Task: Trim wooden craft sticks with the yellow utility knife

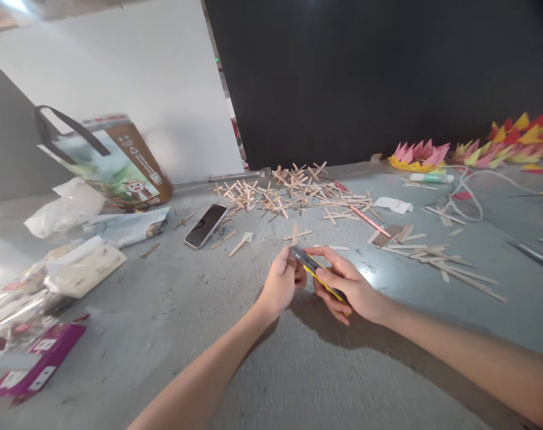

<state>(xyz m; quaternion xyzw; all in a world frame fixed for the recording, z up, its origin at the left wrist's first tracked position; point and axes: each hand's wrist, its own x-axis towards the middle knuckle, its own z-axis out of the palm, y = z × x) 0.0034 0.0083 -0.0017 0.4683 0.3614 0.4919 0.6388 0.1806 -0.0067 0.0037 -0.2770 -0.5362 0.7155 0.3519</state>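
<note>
My left hand (281, 280) is closed around a wooden craft stick (295, 233), whose end sticks up past the fingers. In my right hand (349, 286) lies a slim black-and-yellow hand tool (318, 273), gripped between thumb and fingers. Its dark front end meets the fingers of my left hand at the stick. The working tip is hidden, so its exact kind cannot be made out. Both hands are just above the grey table (235, 358). Just beyond them lies a loose craft stick (304, 235).
A heap of craft sticks (271, 197) spreads at the back, with more sticks (436, 257) at right. Left of the heap lies a phone (206, 226). A printed carrier bag (114, 161) and plastic wrappers (42, 352) occupy the left. Folded-paper pieces (419, 156) and a white cord (477, 203) sit right.
</note>
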